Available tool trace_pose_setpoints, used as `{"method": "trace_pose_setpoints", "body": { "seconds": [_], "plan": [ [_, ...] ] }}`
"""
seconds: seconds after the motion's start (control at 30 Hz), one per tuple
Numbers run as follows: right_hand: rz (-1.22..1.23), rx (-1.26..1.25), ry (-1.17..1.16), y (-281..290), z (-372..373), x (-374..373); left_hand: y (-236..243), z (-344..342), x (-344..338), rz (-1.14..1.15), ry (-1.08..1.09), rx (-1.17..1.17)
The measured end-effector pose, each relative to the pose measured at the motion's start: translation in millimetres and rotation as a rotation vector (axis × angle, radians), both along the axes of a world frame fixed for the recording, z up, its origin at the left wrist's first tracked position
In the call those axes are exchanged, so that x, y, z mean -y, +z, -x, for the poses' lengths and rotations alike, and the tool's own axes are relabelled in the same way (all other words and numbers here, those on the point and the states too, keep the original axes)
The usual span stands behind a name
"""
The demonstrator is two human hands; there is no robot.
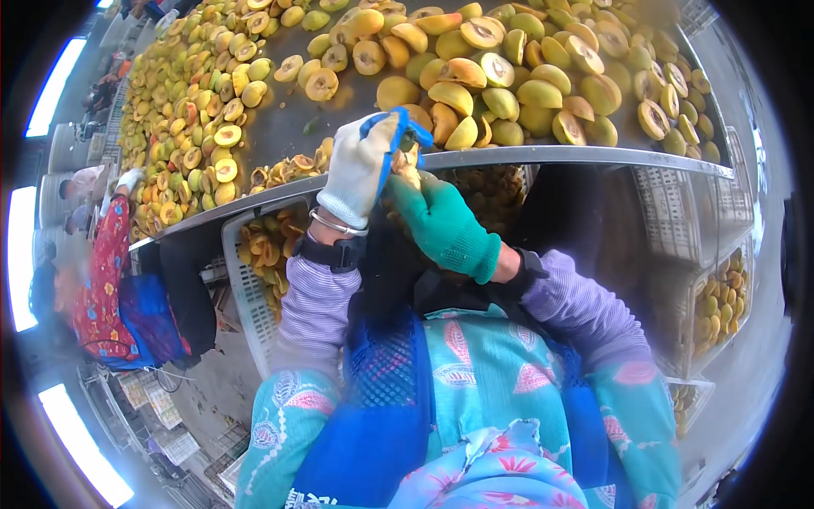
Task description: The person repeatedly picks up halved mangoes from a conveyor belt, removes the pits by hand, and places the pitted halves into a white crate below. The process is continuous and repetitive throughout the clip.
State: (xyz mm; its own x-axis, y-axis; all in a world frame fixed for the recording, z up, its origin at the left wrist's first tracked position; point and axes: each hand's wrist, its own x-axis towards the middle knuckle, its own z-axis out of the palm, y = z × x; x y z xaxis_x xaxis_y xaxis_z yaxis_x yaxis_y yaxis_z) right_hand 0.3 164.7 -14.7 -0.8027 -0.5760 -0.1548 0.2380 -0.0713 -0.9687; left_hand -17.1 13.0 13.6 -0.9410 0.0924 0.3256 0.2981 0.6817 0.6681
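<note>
Head view: our white-and-blue gloved left hand [366, 161] and green-gloved right hand [441, 222] together clasp a small yellowish fruit piece [409, 163] at the metal table's rim [577, 155]; we judge it light, soft, slippery, best pinched at its sides.

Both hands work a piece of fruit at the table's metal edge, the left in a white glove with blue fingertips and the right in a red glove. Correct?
Not quite: the right hand wears a green glove, not red, as the head view shows. The rest stands: the left hand has a white glove with blue fingertips, and both meet on a piece of fruit at the table's metal edge.
</note>
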Motion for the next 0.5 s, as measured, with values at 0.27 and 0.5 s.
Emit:
{"method": "trace_pose_setpoints", "body": {
  "seconds": [0.27,0.5],
  "plan": [
    [0.568,0.918,0.338,8.4,-5.1,-14.3,-5.1,-5.0,-10.2,-0.74,0.127,0.475],
    [1.12,1.219,0.731,18.1,-6.7,-16.6,-5.4,-24.1,-14.1,-0.85,0.3,0.245]
  ]
}}
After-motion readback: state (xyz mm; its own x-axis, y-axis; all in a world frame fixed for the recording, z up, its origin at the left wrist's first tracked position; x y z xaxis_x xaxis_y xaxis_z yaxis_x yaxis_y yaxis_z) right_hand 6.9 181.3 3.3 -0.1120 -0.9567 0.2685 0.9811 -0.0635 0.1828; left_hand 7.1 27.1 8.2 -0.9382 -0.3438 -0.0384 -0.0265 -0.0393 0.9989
